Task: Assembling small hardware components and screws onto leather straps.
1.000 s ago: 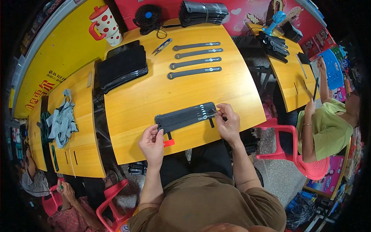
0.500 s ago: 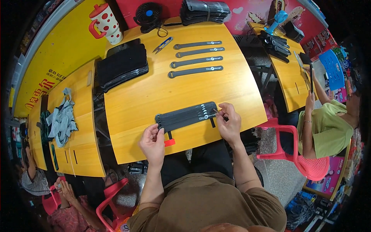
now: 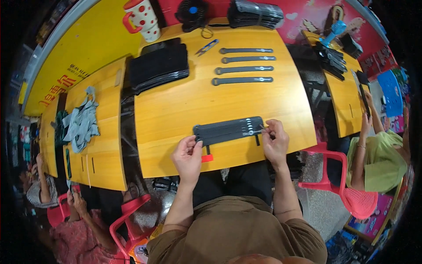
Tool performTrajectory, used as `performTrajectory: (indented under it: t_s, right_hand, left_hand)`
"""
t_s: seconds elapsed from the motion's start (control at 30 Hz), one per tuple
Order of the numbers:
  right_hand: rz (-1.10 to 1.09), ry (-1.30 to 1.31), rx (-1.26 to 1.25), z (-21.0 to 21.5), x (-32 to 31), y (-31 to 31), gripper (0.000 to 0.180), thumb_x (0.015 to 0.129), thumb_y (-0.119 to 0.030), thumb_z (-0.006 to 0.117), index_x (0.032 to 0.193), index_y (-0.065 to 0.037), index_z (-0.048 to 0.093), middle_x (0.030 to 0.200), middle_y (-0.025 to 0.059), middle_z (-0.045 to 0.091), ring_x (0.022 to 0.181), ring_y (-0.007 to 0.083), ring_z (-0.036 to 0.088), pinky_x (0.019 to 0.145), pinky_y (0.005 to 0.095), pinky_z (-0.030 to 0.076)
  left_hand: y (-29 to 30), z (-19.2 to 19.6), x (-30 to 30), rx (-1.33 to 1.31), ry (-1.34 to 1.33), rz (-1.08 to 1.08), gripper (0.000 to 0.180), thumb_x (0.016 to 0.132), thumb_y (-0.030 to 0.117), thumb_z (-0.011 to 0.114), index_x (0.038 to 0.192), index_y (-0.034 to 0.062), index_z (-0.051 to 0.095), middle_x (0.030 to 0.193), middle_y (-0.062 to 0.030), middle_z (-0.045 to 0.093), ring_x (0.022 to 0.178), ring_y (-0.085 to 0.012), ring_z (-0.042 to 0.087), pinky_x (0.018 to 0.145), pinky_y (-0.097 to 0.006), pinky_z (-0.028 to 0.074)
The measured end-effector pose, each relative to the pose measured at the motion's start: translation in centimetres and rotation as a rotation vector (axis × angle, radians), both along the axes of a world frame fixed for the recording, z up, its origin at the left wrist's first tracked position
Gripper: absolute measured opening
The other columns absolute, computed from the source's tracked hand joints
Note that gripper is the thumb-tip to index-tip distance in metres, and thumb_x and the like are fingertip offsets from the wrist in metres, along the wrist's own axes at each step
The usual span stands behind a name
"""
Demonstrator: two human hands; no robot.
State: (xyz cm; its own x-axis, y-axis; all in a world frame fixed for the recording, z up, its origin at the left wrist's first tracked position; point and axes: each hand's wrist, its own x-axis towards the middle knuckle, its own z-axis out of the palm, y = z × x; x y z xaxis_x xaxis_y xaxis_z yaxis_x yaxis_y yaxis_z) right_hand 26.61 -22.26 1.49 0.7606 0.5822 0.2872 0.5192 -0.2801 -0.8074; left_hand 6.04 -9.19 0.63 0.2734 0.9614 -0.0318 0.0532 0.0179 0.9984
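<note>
A bundle of dark grey straps (image 3: 228, 130) lies flat near the front edge of the yellow wooden table (image 3: 176, 110). My left hand (image 3: 188, 155) pinches the bundle's left end, with a small red piece (image 3: 207, 158) just beside its fingers. My right hand (image 3: 274, 140) grips the bundle's right end, where small light labels show. Farther back on the table, four single dark straps (image 3: 244, 66) lie in a row, one behind the other.
A stack of black flat pieces (image 3: 158, 66) sits back left, blue-handled snips (image 3: 206, 47) beside it. A red-dotted mug (image 3: 143, 17), a small black fan (image 3: 192, 12) and more strap bundles (image 3: 255, 13) line the back. A person in green (image 3: 378, 154) sits at right beside a red chair (image 3: 347, 193).
</note>
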Motion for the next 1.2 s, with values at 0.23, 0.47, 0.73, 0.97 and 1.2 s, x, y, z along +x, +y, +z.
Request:
performTrajectory:
  t_s: [0.23, 0.47, 0.73, 0.97, 1.2]
  right_hand:
    - [0.034, -0.039, -0.035, 0.03, 0.31, -0.39, 0.022, 0.080, 0.005, 0.060, 0.102, -0.001, 0.058, 0.071, 0.0111, 0.060, 0.060, 0.0184, 0.060, 0.054, 0.0287, 0.046]
    - [0.038, -0.056, -0.025, 0.03, 0.07, -0.08, 0.022, 0.079, 0.007, 0.059, 0.099, 0.000, 0.058, 0.070, 0.0108, 0.058, 0.061, 0.0185, 0.059, 0.055, 0.0296, 0.045]
    - [0.056, -0.074, -0.021, -0.29, 0.11, -0.17, 0.020, 0.081, 0.009, 0.059, 0.099, 0.001, 0.056, 0.070, 0.0047, 0.054, 0.063, 0.0105, 0.052, 0.056, 0.0242, 0.042]
    - [0.060, -0.044, -0.009, -0.35, 0.10, -0.14, 0.020, 0.081, 0.009, 0.059, 0.099, 0.001, 0.056, 0.071, 0.0045, 0.054, 0.064, 0.0103, 0.052, 0.057, 0.0249, 0.043]
    - [0.061, -0.073, -0.013, -0.29, 0.17, -0.22, 0.019, 0.081, 0.009, 0.058, 0.098, 0.001, 0.056, 0.070, 0.0038, 0.054, 0.064, 0.0101, 0.051, 0.058, 0.0245, 0.042]
  left_hand:
    - [-0.17, -0.51, 0.18, 0.009, 0.042, 0.021, 0.022, 0.081, -0.005, 0.070, 0.102, -0.0037, 0.064, 0.078, -0.0027, 0.062, 0.064, -0.0044, 0.055, 0.056, -0.019, 0.045]
    - [0.02, -0.61, 0.35, 0.027, 0.022, 0.059, 0.019, 0.080, -0.005, 0.071, 0.098, -0.0041, 0.063, 0.075, -0.0047, 0.062, 0.061, -0.0061, 0.056, 0.054, -0.020, 0.046]
    - [-0.07, -0.13, 0.36, 0.038, 0.069, 0.061, 0.022, 0.079, -0.005, 0.071, 0.099, -0.0040, 0.062, 0.077, -0.0065, 0.062, 0.060, -0.0069, 0.056, 0.053, -0.021, 0.046]
    - [0.11, 0.17, 0.14, 0.163, 0.182, 0.031, 0.027, 0.081, -0.010, 0.066, 0.106, -0.0043, 0.057, 0.085, -0.0061, 0.057, 0.063, -0.0047, 0.057, 0.052, -0.019, 0.046]
    - [0.15, -0.59, 0.22, 0.072, 0.056, 0.071, 0.026, 0.077, -0.010, 0.067, 0.101, -0.0038, 0.060, 0.085, -0.0092, 0.059, 0.060, -0.0100, 0.056, 0.053, -0.023, 0.046]
